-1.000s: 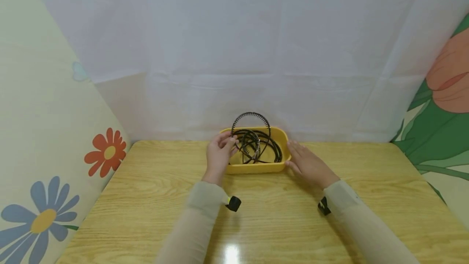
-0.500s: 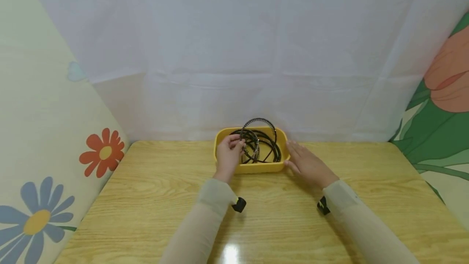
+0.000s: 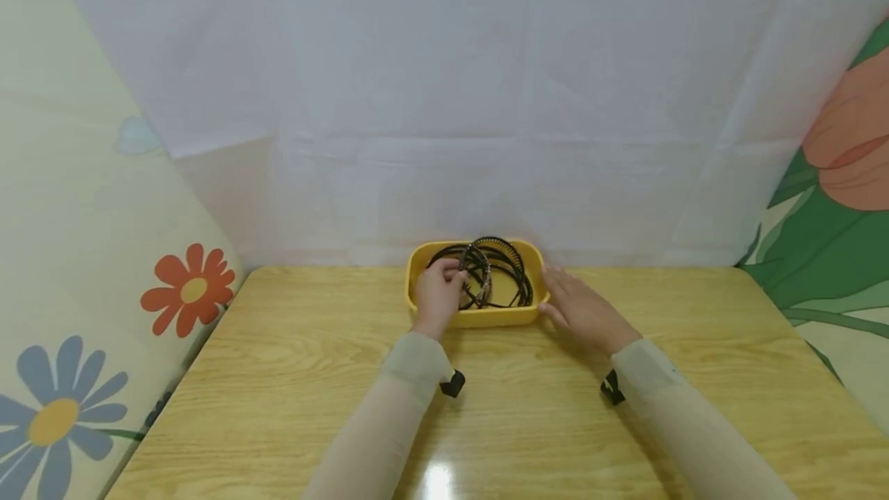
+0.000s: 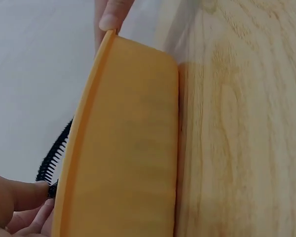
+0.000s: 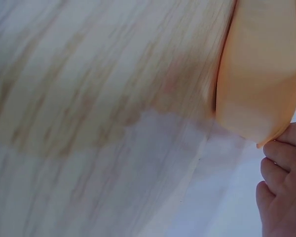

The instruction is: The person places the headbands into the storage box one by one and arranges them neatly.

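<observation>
A yellow rectangular bin [image 3: 495, 319] stands at the back edge of the table, holding several thin black headbands [image 3: 522, 284]. My left hand [image 3: 439, 295] reaches over the bin's left side and pinches a black toothed headband [image 4: 53, 158] between thumb and fingers. In the head view the arch of that headband lies low over the others, just above the far rim. At the bin's right end, my right hand [image 3: 586, 311] rests its extended fingers against the wall. The right wrist view has those fingers [image 5: 278, 165] touching the bin's corner and rim.
The wood-grain table [image 3: 528, 423] stretches in front of the bin and to both sides. Directly behind it hangs a white cloth [image 3: 417, 99]. Flower-printed panels [image 3: 62, 199] flank the table on the left and right. A dark device sits at each wrist.
My left hand has moved right and into the bin, lowering the headband from well above the rim down among the others. My right hand has stayed at the bin's right end.
</observation>
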Motion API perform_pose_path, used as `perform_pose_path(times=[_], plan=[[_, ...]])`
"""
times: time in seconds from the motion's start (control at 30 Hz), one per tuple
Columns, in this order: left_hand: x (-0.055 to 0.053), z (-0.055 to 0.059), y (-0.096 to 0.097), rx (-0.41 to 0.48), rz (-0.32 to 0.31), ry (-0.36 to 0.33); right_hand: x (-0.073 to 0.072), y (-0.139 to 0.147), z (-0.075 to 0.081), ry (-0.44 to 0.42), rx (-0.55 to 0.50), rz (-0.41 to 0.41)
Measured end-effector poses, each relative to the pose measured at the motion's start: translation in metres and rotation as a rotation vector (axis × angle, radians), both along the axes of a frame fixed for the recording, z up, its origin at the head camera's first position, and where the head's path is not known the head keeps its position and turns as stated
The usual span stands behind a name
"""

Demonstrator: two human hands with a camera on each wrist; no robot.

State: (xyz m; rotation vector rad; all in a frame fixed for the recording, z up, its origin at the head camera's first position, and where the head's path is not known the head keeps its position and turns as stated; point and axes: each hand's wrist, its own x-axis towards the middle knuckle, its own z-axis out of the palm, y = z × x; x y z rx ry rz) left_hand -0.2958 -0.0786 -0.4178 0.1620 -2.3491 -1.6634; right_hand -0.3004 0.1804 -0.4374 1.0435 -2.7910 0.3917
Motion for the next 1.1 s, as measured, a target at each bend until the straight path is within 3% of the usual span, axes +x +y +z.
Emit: perform_pose_path(times=[0.1, 0.33, 0.7, 0.9, 1.1], plan=[[-0.001, 0.000, 0.001, -0.041, -0.017, -0.051, 0.000, 0.001, -0.001, 0.001, 0.001, 0.001], [0.002, -0.001, 0.005, -0.229, -0.051, -0.023, -0.001, 0.003, -0.002, -0.002, 0.003, -0.004], [0.002, -0.003, 0.007, -0.329, -0.040, -0.025, -0.005, 0.003, -0.005, 0.001, -0.001, 0.008], [0.002, -0.007, 0.002, -0.249, -0.014, 0.107, -0.009, 0.002, -0.007, 0.002, 0.015, 0.005], [0.009, -0.005, -0.027, -0.240, -0.051, 0.232, -0.015, 0.008, 0.002, 0.007, 0.023, -0.045]])
